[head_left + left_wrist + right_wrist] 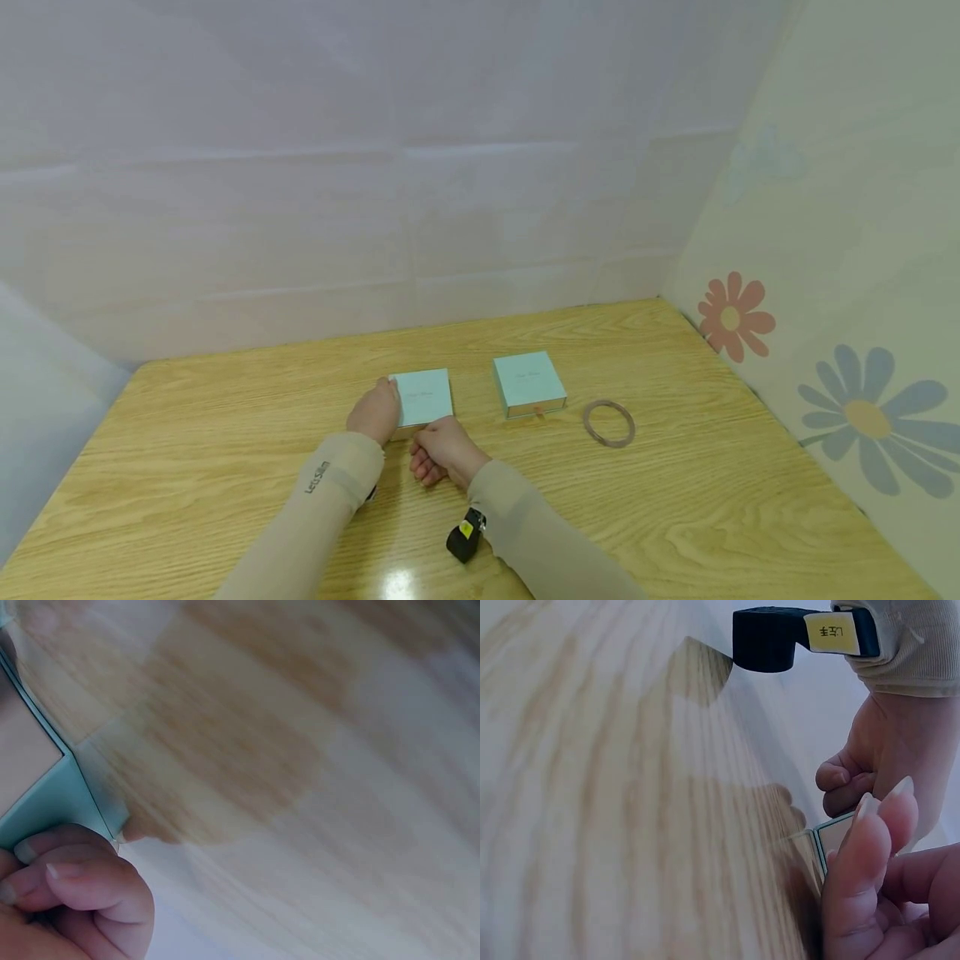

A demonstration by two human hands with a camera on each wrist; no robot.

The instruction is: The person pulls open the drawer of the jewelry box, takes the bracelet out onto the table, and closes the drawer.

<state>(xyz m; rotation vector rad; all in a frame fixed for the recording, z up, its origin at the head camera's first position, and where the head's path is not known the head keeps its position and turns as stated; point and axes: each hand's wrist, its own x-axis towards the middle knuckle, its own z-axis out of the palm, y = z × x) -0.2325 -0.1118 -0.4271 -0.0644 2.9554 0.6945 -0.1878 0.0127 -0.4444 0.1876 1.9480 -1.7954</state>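
Observation:
A flat, square light blue box [424,397] with small print on its lid lies on the table. My left hand [375,412] grips its left side, fingers curled against the teal edge [64,799] in the left wrist view. At the box's front edge is my right hand [447,450], its thumb and forefinger against the front face and the other fingers curled below. What those fingertips pinch there is hidden. In the right wrist view, a corner of the box [834,829] shows between the right fingers [862,877] and the left hand.
A matching light blue box [530,379], with an orange ribbon tab at its front, sits to the right. Beyond it lies a thin brownish ring [587,423]. The wooden table [720,492] meets a pale back sheet and a flower-printed side sheet [900,317].

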